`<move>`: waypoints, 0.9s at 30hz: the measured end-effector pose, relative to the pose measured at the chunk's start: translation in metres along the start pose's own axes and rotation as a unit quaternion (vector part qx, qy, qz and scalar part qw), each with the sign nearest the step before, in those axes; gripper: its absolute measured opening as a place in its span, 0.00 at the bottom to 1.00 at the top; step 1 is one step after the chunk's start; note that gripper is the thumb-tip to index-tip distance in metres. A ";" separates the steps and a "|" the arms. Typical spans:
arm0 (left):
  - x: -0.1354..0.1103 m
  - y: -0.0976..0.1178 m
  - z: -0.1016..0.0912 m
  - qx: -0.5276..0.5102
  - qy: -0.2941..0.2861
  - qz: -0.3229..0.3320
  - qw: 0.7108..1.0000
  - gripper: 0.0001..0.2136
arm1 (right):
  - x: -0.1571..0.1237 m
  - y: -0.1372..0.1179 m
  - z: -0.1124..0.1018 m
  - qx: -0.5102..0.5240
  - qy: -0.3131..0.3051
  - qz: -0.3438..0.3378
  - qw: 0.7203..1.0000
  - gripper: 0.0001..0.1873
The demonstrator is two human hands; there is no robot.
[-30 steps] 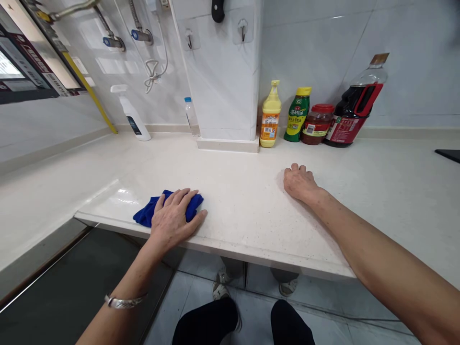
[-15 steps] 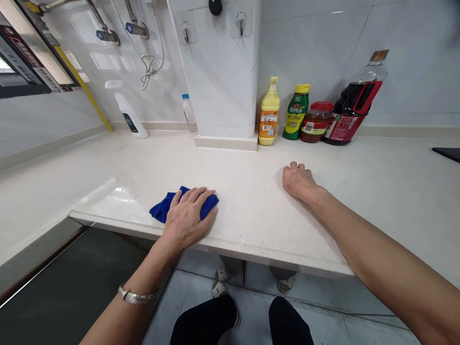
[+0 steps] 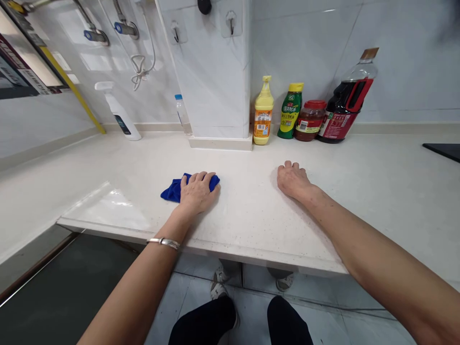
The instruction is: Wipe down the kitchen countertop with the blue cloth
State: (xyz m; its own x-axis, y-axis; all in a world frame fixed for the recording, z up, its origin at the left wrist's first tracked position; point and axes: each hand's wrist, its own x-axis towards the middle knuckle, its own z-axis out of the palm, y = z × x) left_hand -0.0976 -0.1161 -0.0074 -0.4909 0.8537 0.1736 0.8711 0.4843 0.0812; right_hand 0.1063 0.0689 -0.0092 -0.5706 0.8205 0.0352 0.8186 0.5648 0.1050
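Observation:
My left hand (image 3: 197, 192) presses down on a crumpled blue cloth (image 3: 172, 190) on the white countertop (image 3: 251, 206), fingers curled over its far edge; a silver bracelet sits on that wrist. My right hand (image 3: 292, 179) rests on the counter to the right of the cloth, fingers curled under in a loose fist with nothing visible in it. A wet sheen (image 3: 108, 208) covers the counter left of the cloth, near the front edge.
Against the back wall stand a yellow bottle (image 3: 263, 111), a green bottle (image 3: 290, 111), a red-lidded jar (image 3: 309, 120) and a large dark sauce bottle (image 3: 345, 108). A white spray bottle (image 3: 118, 112) and a small clear bottle (image 3: 182, 115) stand left of the pillar. A black hob edge (image 3: 443, 151) lies far right.
My left hand has slid the blue cloth rightward and away from the front edge, its fingers curling over the cloth. My right hand has stayed in place.

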 end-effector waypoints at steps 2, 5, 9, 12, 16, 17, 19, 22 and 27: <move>0.012 0.007 0.001 0.004 -0.010 0.004 1.000 0.26 | 0.000 0.000 -0.001 -0.003 -0.001 0.001 1.000 0.24; 0.028 0.015 0.003 0.006 -0.028 0.013 1.000 0.27 | 0.000 0.000 -0.001 -0.006 -0.003 0.003 1.000 0.24; 0.044 0.023 0.007 -0.004 -0.032 0.029 0.999 0.27 | 0.001 -0.001 -0.002 -0.006 -0.004 0.004 1.000 0.24; 0.054 0.029 0.012 -0.005 -0.019 0.031 0.999 0.27 | 0.001 -0.001 -0.001 -0.006 -0.002 0.005 1.000 0.24; 0.061 0.035 0.018 -0.005 0.026 0.053 0.998 0.24 | 0.001 -0.001 -0.001 -0.003 0.003 0.004 1.000 0.24; 0.062 0.035 0.018 -0.007 0.030 0.057 0.998 0.24 | 0.001 -0.001 -0.002 -0.002 0.002 0.004 1.000 0.24; 0.062 0.035 0.019 -0.011 0.028 0.060 0.998 0.25 | 0.001 -0.002 -0.003 0.001 -0.005 0.005 1.000 0.24; 0.059 0.037 0.018 -0.011 0.027 0.067 0.997 0.26 | 0.001 -0.003 -0.005 0.002 -0.011 0.011 1.000 0.24; 0.041 0.059 0.019 -0.028 0.030 0.136 0.990 0.25 | 0.000 -0.003 -0.003 0.002 -0.001 0.010 1.000 0.23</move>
State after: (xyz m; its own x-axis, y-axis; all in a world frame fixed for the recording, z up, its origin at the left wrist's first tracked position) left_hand -0.0662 -0.0491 -0.0143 -0.2378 0.9375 0.2539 0.9712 0.2256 0.0767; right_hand 0.1035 0.0668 -0.0064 -0.5548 0.8312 0.0357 0.8295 0.5492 0.1013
